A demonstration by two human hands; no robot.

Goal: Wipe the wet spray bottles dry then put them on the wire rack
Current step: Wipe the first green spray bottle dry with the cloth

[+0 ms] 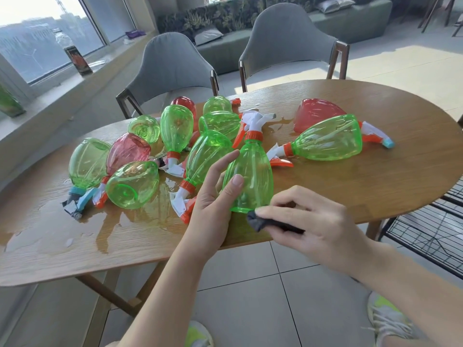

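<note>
The dark cloth (268,222) is mostly hidden under the right hand's fingers (280,211); the wire rack (431,229) runs off-frame.

— Bottle count on the table (350,191)? 
— Nine green bottles (250,176), eight lying flat and one upright. Three red bottles (315,112) in the pile too. 
— Anything else? 
— Two hands (215,194), one dark cloth (263,221), two grey chairs (170,63), one wire rack (431,229).
</note>
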